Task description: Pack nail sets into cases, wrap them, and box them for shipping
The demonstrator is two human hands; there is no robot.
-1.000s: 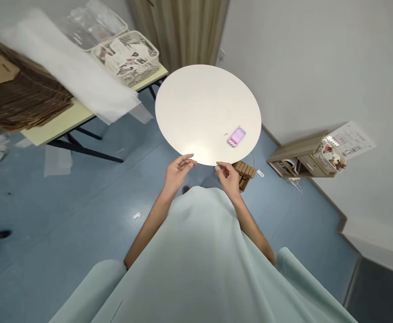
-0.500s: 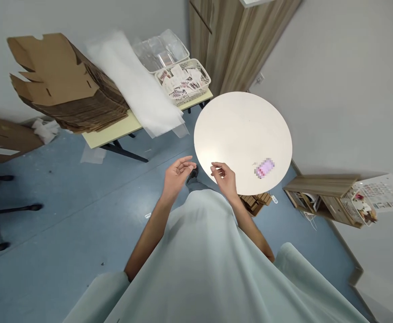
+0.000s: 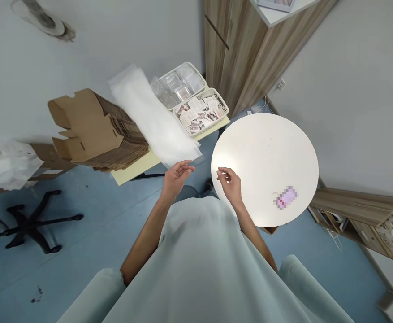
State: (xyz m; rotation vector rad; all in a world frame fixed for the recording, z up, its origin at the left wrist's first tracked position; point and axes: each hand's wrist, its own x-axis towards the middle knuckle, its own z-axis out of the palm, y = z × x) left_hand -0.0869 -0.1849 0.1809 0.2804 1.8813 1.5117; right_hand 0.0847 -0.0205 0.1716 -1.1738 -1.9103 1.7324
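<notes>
My left hand point(image 3: 175, 181) hovers in front of my body with fingers loosely bent and thumb apart, holding nothing. It appears near the lower end of a long white stack of thin packing sheets point(image 3: 157, 119). Over the near left edge of a round white table point(image 3: 263, 148) is my right hand point(image 3: 231, 183), its fingers half curled, with nothing visible in it. A pixelated purple item point(image 3: 286, 198) lies on the table's right part; its kind is obscured.
A pale yellow table point(image 3: 132, 172) bears flattened cardboard boxes point(image 3: 88, 125), a basket of printed cards point(image 3: 201, 113) and a bin of clear plastic boxes point(image 3: 179, 84). A wood-grain cabinet point(image 3: 236, 49) stands behind, a low shelf point(image 3: 357, 204) at right, a black chair base point(image 3: 31, 224) at left.
My view has shifted, so the tables and boxes sit lower and further right in the picture. Both hands keep nearly the same pose in front of me.
</notes>
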